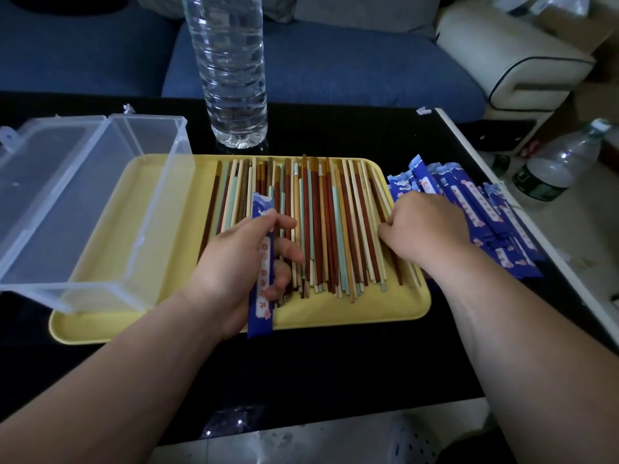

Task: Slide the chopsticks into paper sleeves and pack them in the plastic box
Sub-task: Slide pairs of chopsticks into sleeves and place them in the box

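Your left hand [231,266] clamped its grip on a paper sleeve [260,313]; your right hand [425,226], grip unreadable among the chopsticks [321,212], probably needed one matching pair.

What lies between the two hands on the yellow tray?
Loose chopsticks lie side by side on the tray between the left hand and the right hand, in the head view.

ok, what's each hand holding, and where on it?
Left hand grips a blue paper sleeve around its middle, both ends free. Right hand rests on the chopsticks at the right of the yellow tray; whether it pinches one cannot be told.
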